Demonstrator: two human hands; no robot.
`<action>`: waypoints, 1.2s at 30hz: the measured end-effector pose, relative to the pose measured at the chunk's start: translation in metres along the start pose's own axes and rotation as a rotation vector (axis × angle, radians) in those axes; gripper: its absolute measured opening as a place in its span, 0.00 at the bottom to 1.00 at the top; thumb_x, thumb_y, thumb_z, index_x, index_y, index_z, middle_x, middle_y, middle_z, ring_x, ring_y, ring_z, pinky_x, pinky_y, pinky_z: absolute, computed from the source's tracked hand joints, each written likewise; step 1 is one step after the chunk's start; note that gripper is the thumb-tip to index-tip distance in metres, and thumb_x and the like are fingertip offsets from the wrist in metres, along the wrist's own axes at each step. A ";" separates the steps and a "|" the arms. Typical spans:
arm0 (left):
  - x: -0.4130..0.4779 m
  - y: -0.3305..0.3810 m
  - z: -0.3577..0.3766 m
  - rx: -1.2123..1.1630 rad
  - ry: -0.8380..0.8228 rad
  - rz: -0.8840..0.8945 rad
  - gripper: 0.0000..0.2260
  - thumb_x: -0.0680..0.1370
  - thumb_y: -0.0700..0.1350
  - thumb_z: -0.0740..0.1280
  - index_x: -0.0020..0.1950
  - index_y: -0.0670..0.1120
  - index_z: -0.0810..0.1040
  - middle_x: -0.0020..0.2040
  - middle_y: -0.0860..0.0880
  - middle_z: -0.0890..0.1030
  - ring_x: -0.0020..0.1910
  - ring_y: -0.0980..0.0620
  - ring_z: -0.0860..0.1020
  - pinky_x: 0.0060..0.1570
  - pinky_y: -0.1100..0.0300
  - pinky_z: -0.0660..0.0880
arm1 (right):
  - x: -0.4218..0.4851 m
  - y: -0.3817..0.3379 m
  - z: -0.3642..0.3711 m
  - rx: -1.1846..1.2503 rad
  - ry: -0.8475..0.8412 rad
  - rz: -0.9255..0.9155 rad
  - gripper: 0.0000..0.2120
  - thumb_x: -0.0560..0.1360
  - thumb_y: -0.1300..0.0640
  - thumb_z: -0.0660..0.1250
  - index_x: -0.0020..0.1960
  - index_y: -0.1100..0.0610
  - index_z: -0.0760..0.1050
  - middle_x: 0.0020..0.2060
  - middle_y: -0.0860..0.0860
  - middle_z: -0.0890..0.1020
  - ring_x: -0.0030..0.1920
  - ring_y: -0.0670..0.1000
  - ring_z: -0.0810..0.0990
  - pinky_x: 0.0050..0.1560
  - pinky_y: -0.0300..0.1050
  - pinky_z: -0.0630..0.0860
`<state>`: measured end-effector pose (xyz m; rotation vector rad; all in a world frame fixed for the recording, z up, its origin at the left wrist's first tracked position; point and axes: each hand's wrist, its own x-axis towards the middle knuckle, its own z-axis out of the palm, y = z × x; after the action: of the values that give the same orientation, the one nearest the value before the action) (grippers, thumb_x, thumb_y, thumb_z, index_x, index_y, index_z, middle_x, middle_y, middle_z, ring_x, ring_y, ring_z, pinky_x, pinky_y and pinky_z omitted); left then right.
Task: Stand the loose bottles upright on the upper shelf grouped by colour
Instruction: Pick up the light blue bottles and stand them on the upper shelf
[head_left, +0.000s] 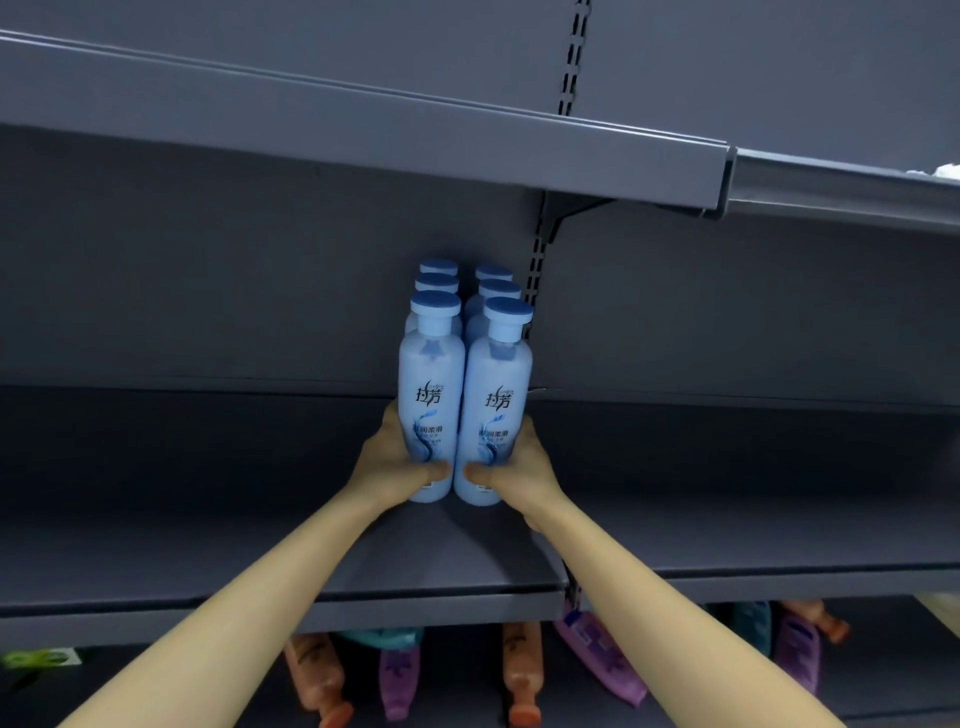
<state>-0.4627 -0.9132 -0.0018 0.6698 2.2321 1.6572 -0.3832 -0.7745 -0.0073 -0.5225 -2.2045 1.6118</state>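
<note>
Six blue bottles (467, 306) upright on the upper shelf (208, 519), two files of three running near to far. Left hand (402, 462) wrapped round the near-left bottle (431, 384), low on the body, thumb across the front. Right hand (519, 467) clamped the same way round the near-right bottle (500, 395). Both bottles touching side by side, long axes vertical, caps up. Bases apparently down on the shelf, though hard to tell for sure. Looks like a last squaring-up of the blue block, with that colour about done.

Now down to the lower shelf (883, 691): loose stock lying flat and blurred. Orange bottles (317, 675), purple bottles (399, 680), something teal (753, 629) farther back. All of it below and nearer than both hands, long axes mostly near to far, orange caps toward the near edge. Left-side orange and purple closer to the left hand. Slanted purple at right, just under the right forearm, closer to the right hand.

Next move, probably: letting go, pulling back and down, gripping round a body, turning it cap-up. Plenty of bare upper shelf left and right of the blue block for other colours. One risk: knocking the blue files while backing out.
</note>
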 end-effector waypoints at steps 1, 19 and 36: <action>0.000 0.000 0.000 0.004 -0.002 0.000 0.34 0.68 0.35 0.74 0.68 0.50 0.63 0.52 0.55 0.75 0.52 0.56 0.74 0.52 0.60 0.70 | 0.000 0.000 0.000 -0.003 -0.003 0.001 0.31 0.67 0.67 0.74 0.63 0.52 0.63 0.47 0.40 0.74 0.53 0.46 0.76 0.53 0.41 0.74; -0.004 -0.002 0.005 0.018 0.010 -0.022 0.33 0.72 0.37 0.71 0.72 0.47 0.58 0.57 0.52 0.73 0.60 0.50 0.73 0.54 0.59 0.70 | -0.009 -0.002 0.002 -0.080 0.026 0.064 0.30 0.70 0.64 0.72 0.67 0.57 0.62 0.56 0.48 0.74 0.58 0.49 0.75 0.56 0.41 0.73; -0.066 -0.015 0.013 0.571 0.055 -0.007 0.26 0.78 0.45 0.63 0.74 0.44 0.60 0.70 0.43 0.68 0.66 0.44 0.69 0.59 0.55 0.70 | -0.067 0.007 -0.009 -0.525 -0.023 -0.059 0.19 0.80 0.53 0.58 0.68 0.61 0.68 0.62 0.58 0.76 0.62 0.57 0.74 0.56 0.44 0.72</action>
<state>-0.4029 -0.9404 -0.0237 0.7425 2.7627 1.0310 -0.3199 -0.7982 -0.0162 -0.5678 -2.6338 1.0007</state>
